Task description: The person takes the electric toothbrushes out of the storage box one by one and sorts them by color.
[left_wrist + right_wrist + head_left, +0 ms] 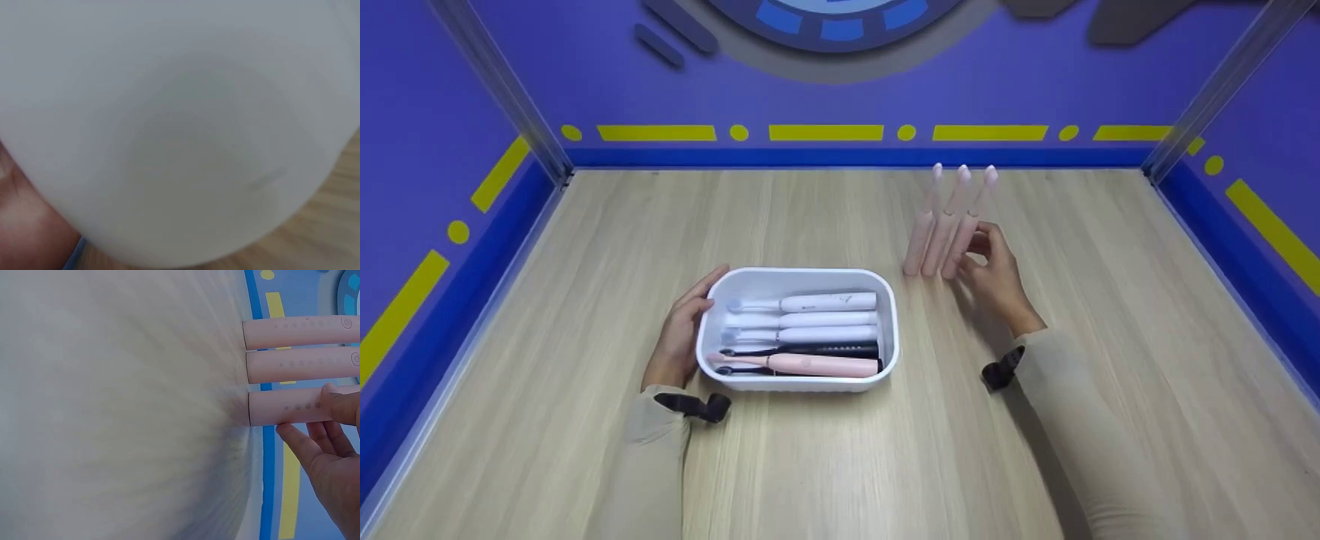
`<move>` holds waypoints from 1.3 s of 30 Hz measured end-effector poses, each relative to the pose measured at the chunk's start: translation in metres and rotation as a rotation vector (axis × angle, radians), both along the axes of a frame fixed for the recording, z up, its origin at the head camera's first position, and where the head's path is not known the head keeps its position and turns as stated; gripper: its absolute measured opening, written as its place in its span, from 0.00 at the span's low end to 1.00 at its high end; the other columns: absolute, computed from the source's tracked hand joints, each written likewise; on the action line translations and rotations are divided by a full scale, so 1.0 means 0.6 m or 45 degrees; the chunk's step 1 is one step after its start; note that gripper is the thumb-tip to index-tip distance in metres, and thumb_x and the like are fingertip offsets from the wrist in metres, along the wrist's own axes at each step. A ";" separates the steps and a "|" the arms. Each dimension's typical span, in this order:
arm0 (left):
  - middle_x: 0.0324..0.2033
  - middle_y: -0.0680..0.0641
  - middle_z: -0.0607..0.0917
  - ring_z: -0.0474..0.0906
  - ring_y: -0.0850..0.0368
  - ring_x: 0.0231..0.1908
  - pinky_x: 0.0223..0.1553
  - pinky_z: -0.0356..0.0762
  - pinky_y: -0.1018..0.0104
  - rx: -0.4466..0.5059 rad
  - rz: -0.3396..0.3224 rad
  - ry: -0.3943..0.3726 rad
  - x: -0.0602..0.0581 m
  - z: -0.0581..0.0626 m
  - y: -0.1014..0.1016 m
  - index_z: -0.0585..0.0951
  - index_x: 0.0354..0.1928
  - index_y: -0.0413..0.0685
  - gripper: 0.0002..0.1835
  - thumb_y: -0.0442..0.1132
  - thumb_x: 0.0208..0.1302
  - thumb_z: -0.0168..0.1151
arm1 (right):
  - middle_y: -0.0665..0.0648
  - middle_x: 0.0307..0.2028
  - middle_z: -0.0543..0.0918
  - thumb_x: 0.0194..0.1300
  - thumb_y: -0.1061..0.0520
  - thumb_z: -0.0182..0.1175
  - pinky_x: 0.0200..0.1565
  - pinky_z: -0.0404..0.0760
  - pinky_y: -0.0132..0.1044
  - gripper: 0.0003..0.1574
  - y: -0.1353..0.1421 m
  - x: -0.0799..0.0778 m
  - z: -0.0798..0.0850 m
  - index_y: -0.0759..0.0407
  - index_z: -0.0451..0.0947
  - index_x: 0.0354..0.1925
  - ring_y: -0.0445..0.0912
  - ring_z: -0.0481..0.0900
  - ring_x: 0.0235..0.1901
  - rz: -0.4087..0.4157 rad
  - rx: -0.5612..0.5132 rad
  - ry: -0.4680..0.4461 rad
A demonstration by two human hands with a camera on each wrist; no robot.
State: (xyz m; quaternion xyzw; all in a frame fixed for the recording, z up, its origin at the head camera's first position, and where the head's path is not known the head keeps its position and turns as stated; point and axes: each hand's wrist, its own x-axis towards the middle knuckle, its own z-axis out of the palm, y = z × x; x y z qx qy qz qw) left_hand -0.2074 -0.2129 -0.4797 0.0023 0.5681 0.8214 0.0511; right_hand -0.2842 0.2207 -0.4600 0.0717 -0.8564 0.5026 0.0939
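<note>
Three pink electric toothbrushes stand upright in a row on the table, right of a white bin (799,384) in the head view. My right hand (997,281) pinches the rightmost pink electric toothbrush (961,244) by its handle; in the right wrist view the thumb (342,405) lies across its front. The middle toothbrush (939,244) and left toothbrush (918,244) stand beside it. Against the bin's left end rests my left hand (679,337), fingers extended along the outside. Inside the bin lie white toothbrushes (829,319), black ones (829,350) and a pink one (817,365).
The light wood table (810,465) meets a purple and blue back wall (840,105) with yellow marks. Side walls and metal corner posts (510,90) bound it left and right. In the left wrist view the bin's outer wall (185,124) fills most of the picture.
</note>
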 end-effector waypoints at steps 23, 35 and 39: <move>0.74 0.50 0.56 0.49 0.59 0.74 0.74 0.45 0.64 -0.042 -0.001 -0.017 -0.001 -0.002 -0.001 0.59 0.72 0.42 0.32 0.28 0.65 0.32 | 0.61 0.56 0.74 0.64 0.66 0.58 0.62 0.71 0.45 0.29 -0.007 -0.004 0.000 0.58 0.62 0.62 0.52 0.73 0.58 -0.027 -0.013 -0.057; 0.74 0.51 0.58 0.49 0.60 0.74 0.74 0.44 0.65 -0.067 0.010 -0.020 -0.001 -0.002 -0.002 0.60 0.72 0.43 0.31 0.29 0.65 0.33 | 0.61 0.57 0.73 0.63 0.62 0.61 0.63 0.71 0.44 0.32 0.000 -0.004 0.000 0.60 0.63 0.64 0.52 0.72 0.59 -0.046 -0.058 -0.159; 0.74 0.48 0.58 0.51 0.57 0.73 0.74 0.46 0.63 -0.041 0.000 -0.010 -0.001 -0.001 -0.001 0.59 0.72 0.40 0.31 0.28 0.65 0.31 | 0.63 0.57 0.74 0.61 0.61 0.63 0.62 0.71 0.46 0.34 0.005 -0.003 0.003 0.63 0.64 0.63 0.54 0.73 0.58 -0.022 -0.078 -0.116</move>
